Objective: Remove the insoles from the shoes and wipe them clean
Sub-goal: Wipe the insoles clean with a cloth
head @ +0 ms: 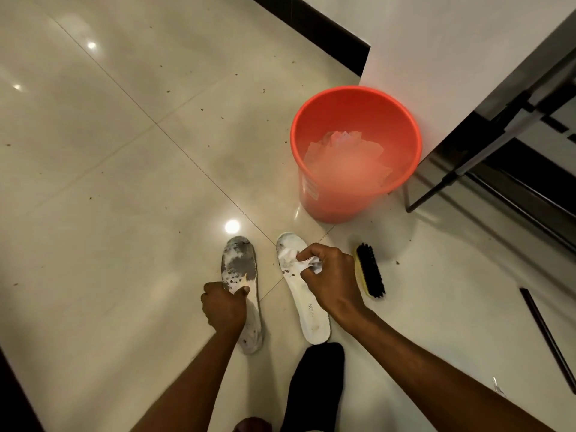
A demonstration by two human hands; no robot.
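Floor: pale tile, high gloss, mirrors lamps, thin grout lines, dark crumbs scattered.
Bucket: orange plastic, smooth, slight sheen.
Paper scraps in bucket: thin, creased, matt.
Left insole: white, matt, rough grey patches on top layer.
Right insole: white, matt, grey smudges near toe, printed letters toward heel.
Tissue: white, crumpled, soft paper look.
Brush: coarse black bristles; yellowish back, wood or plastic, cannot tell.
Sock: black cloth, matt.
Wall: white, flat matt.
Skirting: black, glossy.
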